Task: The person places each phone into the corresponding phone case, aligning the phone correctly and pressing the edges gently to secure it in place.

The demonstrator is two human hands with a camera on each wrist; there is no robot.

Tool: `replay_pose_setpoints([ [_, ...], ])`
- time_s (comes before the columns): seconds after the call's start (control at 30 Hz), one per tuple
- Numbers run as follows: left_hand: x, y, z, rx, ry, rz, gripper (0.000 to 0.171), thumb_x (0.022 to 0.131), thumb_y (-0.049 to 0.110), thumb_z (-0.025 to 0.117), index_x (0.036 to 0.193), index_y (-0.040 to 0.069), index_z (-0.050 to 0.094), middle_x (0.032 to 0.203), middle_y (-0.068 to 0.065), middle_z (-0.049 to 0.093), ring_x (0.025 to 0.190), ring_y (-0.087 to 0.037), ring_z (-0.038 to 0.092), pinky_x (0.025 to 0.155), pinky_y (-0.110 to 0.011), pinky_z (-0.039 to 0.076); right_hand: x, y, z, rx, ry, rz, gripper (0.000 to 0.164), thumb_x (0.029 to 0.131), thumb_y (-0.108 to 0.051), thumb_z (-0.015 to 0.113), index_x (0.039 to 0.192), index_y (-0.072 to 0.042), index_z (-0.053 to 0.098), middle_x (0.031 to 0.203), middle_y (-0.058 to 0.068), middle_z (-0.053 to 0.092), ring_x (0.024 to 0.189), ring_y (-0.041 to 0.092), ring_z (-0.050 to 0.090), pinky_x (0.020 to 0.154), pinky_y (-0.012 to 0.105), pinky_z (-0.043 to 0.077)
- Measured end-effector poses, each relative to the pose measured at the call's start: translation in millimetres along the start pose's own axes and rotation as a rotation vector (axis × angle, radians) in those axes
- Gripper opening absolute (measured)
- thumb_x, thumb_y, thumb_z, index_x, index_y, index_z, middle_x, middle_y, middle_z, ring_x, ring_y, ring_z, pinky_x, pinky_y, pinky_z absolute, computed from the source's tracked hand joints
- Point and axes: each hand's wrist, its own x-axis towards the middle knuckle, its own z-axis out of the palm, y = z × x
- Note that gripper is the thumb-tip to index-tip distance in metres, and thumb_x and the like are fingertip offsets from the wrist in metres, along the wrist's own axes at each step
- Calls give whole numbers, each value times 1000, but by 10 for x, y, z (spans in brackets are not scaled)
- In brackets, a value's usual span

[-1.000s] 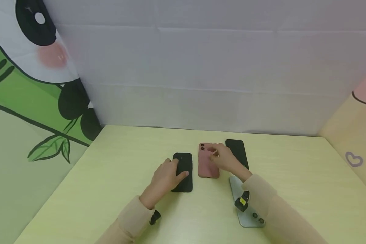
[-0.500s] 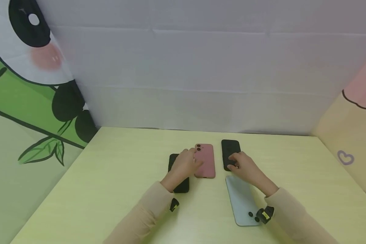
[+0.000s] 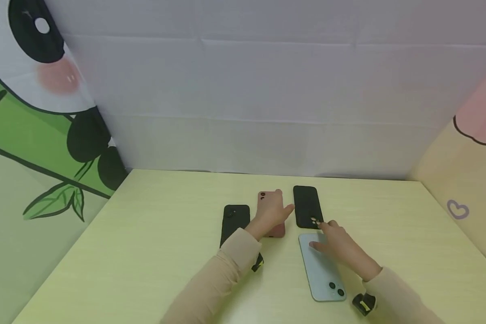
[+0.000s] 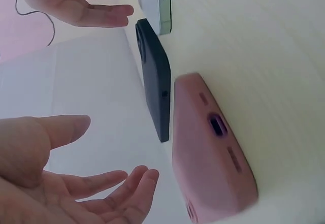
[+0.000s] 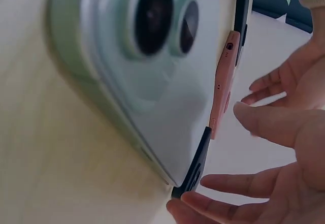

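Four phones become visible as a loose group: a pink phone [image 3: 265, 198] lies back up in the middle, partly under my left hand [image 3: 268, 216]. That hand hovers over it, fingers extended and thumb spread, apart from it in the left wrist view. A black phone [image 3: 307, 202] lies just right of it. My right hand [image 3: 339, 244] reaches over the far end of a pale blue phone [image 3: 321, 276], fingertips near the black phone's lower end; whether they touch it I cannot tell. Another black phone [image 3: 234, 219] at left is partly hidden by my left sleeve.
The phones lie on a pale yellow table [image 3: 166, 216]. A grey-white wall panel [image 3: 243, 90] stands along its far edge. Decorated side panels rise at left and right, with a green leaf drawing [image 3: 60, 198] on the left one.
My left hand has moved right, from the left black phone to the pink one. My right hand has gone from the pink phone, past the other black phone, to the pale blue one.
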Motion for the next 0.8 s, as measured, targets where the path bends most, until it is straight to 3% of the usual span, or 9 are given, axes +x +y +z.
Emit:
replay_pose_setpoints([
  [0.07, 11, 52, 38, -67, -16, -39, 53, 90, 39, 55, 125, 1, 45, 90, -8, 62, 73, -15, 58, 73, -30, 49, -14, -1, 34, -26, 3, 10, 58, 80, -26, 70, 117, 13, 49, 109, 30, 50, 93, 39, 54, 78, 49, 48],
  [0.17, 30, 133, 106, -73, -38, -89, 60, 89, 43, 54, 132, 4, 39, 88, -7, 61, 58, -14, 57, 60, -28, 49, -38, -5, 80, -59, 15, 12, 60, 77, -29, 72, 114, 14, 49, 103, 28, 52, 88, 37, 54, 75, 48, 48],
  [0.23, 49, 186, 158, 7, -41, -109, 61, 89, 49, 51, 132, 7, 40, 90, -6, 62, 51, -15, 57, 55, -27, 47, -60, -6, 109, -83, 29, 1, 62, 76, -31, 73, 112, 14, 49, 98, 26, 53, 85, 36, 53, 73, 47, 48],
  [0.33, 95, 270, 245, 78, -27, -99, 65, 89, 50, 50, 135, 6, 39, 107, -10, 61, 72, -20, 66, 66, -30, 51, -95, -10, 145, -101, 52, -22, 64, 75, -32, 73, 112, 15, 49, 95, 25, 54, 83, 35, 52, 72, 47, 47],
  [0.47, 157, 376, 357, 88, -12, -72, 65, 89, 47, 52, 134, 1, 38, 123, -15, 54, 110, -25, 54, 88, -34, 47, -138, -20, 182, -119, 68, -41, 68, 75, -35, 73, 114, 15, 48, 99, 27, 54, 86, 37, 51, 73, 48, 46],
  [0.8, 194, 520, 533, 122, 48, -143, 73, 81, 53, 60, 130, 3, 41, 119, -15, 51, 107, -27, 52, 83, -33, 48, -202, -57, 249, -133, 108, -64, 70, 72, -38, 74, 111, 15, 49, 97, 25, 51, 84, 35, 46, 69, 46, 45],
])
